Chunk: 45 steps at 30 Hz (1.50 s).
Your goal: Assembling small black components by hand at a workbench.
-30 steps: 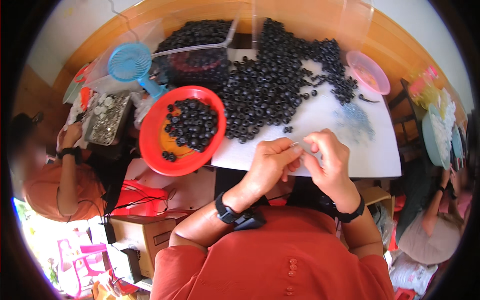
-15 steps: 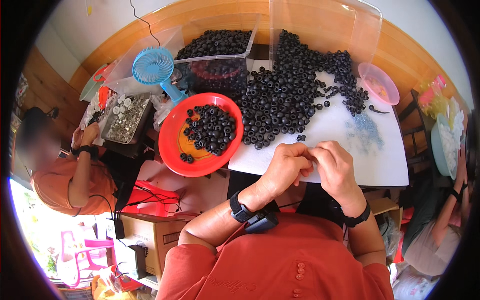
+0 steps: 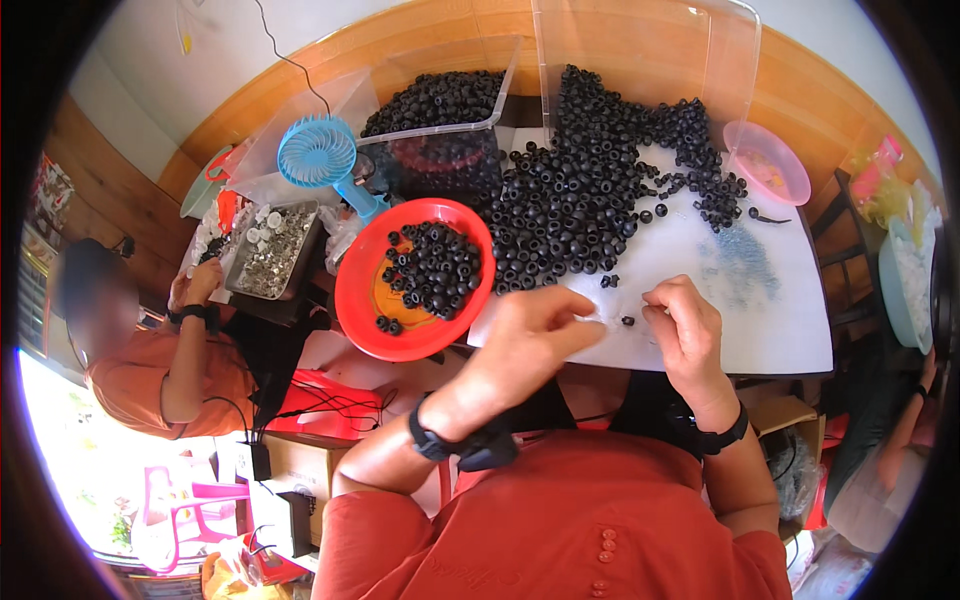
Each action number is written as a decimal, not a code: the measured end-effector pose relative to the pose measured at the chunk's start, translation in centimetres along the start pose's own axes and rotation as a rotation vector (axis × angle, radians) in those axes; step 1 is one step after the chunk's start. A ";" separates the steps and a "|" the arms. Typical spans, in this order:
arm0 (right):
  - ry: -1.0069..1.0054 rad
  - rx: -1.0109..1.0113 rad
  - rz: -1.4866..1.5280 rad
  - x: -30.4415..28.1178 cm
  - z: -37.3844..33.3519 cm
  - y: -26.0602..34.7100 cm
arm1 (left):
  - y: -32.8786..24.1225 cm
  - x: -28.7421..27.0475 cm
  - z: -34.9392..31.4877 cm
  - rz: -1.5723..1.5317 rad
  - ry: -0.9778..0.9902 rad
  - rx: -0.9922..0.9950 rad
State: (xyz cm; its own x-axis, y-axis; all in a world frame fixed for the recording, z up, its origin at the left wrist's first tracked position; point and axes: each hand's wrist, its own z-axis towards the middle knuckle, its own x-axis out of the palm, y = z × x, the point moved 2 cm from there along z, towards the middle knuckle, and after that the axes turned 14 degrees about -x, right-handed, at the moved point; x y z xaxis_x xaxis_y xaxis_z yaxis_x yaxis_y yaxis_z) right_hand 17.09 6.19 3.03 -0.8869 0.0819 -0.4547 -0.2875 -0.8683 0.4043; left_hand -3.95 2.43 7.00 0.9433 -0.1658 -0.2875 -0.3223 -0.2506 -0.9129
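Note:
A small black bead [image 3: 628, 321] shows between my two hands, over the white sheet [image 3: 700, 345]; whether it lies on the sheet or is just above it I cannot tell. My left hand [image 3: 535, 330] is open, its thumb and fingers apart with nothing between them. Curled fingers of my right hand [image 3: 690, 330] come together at the thumb, and anything between the tips is too small to name. Beyond my hands a large heap of black beads [image 3: 570, 205] spreads over the sheet. A red basin [image 3: 365, 335] with more black beads stands to the left.
Behind the basin are a blue fan [image 3: 318, 150] and a clear bin [image 3: 440, 130] of black beads. A pink bowl [image 3: 790, 180] sits at the far right, near blue specks [image 3: 740, 265]. To the left, a co-worker [image 3: 170, 370] handles small things beside a metal tray [image 3: 290, 285].
My hands have come apart, the left one moving left and opening. A small black bead now shows between them. The whole view has shifted slightly.

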 end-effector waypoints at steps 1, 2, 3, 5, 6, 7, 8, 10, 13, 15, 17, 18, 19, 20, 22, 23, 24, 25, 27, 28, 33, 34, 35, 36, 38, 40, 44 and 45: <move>-0.008 0.005 0.004 -0.1 -0.1 -0.1 | -0.6 -1.3 -0.5 0.010 -0.099 0.012; -0.016 0.007 0.005 -0.3 -0.3 -0.3 | -0.9 -2.9 -0.8 -0.010 -0.158 -0.016; -0.024 0.009 0.005 -0.4 -0.5 -0.3 | -1.0 -4.8 -1.1 0.001 -0.226 -0.029; -0.044 0.020 0.017 -0.5 -0.4 -0.3 | -1.1 -8.8 -1.3 0.017 -0.389 -0.044; -0.055 0.024 0.023 -0.5 -0.4 -0.3 | -0.2 -10.9 -0.8 -0.029 -0.497 -0.016; -0.061 0.031 0.026 -0.5 -0.3 -0.3 | 1.1 -13.3 -0.1 -0.028 -0.580 0.012; -0.063 0.039 0.029 -0.5 -0.3 -0.3 | 2.1 -15.2 0.3 -0.075 -0.609 -0.005; -0.068 0.045 0.038 -0.4 -0.2 -0.4 | 3.4 -17.7 1.1 -0.050 -0.635 -0.017; -0.064 0.033 0.042 -0.1 -0.2 -0.6 | 4.7 -18.5 3.3 0.040 -0.618 -0.011; -0.056 0.059 0.020 -0.3 -0.3 -0.6 | 5.1 -18.0 5.6 0.135 -0.624 0.060; -0.060 0.067 0.028 -0.2 -0.3 -0.6 | 5.6 -18.2 7.4 0.386 -0.649 0.154; -0.065 0.081 0.027 -0.3 -0.4 -0.6 | 5.2 -18.0 7.9 0.385 -0.647 0.154; -0.064 0.082 0.026 -0.3 -0.4 -0.6 | 4.6 -17.6 8.3 0.662 -0.721 0.178; -0.059 0.090 0.023 -0.4 -0.4 -0.6 | 4.1 -17.2 8.7 0.942 -0.787 0.201; -0.056 0.097 0.023 -0.3 -0.5 -0.6 | 3.8 -17.0 9.6 1.058 -0.794 0.171; -0.045 0.091 0.013 -0.3 -0.6 -0.7 | 3.8 -17.0 10.1 1.173 -0.798 0.142; -0.035 0.084 0.003 -0.3 -0.6 -0.7 | 4.1 -17.2 10.6 1.175 -0.798 0.141; -0.036 0.085 0.006 -0.2 -0.6 -0.6 | 4.7 -17.4 11.3 1.263 -0.794 0.115; -0.010 0.047 -0.079 0.0 -0.5 -0.4 | 4.9 -17.3 12.0 1.353 -0.786 0.088; -0.012 0.050 -0.079 0.1 -0.5 -0.4 | 4.6 -16.9 12.3 1.383 -0.772 0.078; 0.049 -0.015 -0.240 0.2 -0.4 -0.2 | 3.8 -17.2 13.5 1.439 -0.741 0.083; 0.047 -0.013 -0.238 0.2 -0.4 -0.2 | 3.8 -17.4 13.8 1.432 -0.759 0.062; 0.057 -0.023 -0.240 0.2 -0.3 -0.2 | 3.9 -17.6 13.9 1.424 -0.776 0.041; 0.066 -0.031 -0.244 0.2 -0.3 -0.2 | 3.8 -17.8 14.1 1.428 -0.773 0.041; 0.064 -0.049 -0.255 0.3 -0.4 -0.2 | 3.8 -18.1 14.3 1.413 -0.756 0.025; 0.066 -0.065 -0.268 0.3 -0.4 -0.2 | 3.7 -18.3 14.5 1.420 -0.728 -0.015; 0.084 -0.081 -0.282 0.3 -0.4 -0.1 | 4.2 -19.0 15.1 1.368 -0.639 -0.184; 0.079 -0.086 -0.279 0.3 -0.5 -0.1 | 4.2 -19.0 15.2 1.370 -0.636 -0.182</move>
State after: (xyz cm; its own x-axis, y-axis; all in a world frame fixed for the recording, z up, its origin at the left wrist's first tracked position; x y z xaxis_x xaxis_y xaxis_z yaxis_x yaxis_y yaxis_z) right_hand 17.02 6.11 2.46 -0.7459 0.2876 -0.6008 -0.4814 -0.8561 0.1879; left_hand -22.00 19.00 4.24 -0.2204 0.0533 -0.9740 -0.9110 -0.3681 0.1860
